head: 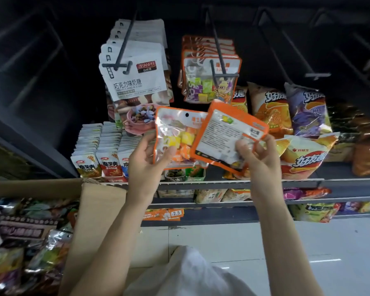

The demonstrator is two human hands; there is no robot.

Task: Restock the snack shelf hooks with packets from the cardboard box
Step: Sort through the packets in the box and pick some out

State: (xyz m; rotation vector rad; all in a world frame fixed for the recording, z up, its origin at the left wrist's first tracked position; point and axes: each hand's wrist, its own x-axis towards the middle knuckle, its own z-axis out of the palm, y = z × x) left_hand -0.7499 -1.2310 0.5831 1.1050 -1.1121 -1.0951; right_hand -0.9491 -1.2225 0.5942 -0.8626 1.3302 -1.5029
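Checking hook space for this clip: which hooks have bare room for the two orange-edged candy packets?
Bare black hooks at upper right, right of the orange candy packets' hook, hold nothing. That hook and the white milk-candy packets' hook are crowded. Left hand and right hand each hold a packet.

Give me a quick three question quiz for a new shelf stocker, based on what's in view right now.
1. True or false: the left hand holds an orange-edged candy packet with its front facing the camera.
2. Multiple choice: the packet in the right hand shows A) its printed back, B) its front, C) a torn corner.
3. Fill in: matching candy packets already hang on the hook to the ____ of the white chocolate milk candy bags.

Key: 1 true. 2 A: the second packet shows its text panel. 3 right.
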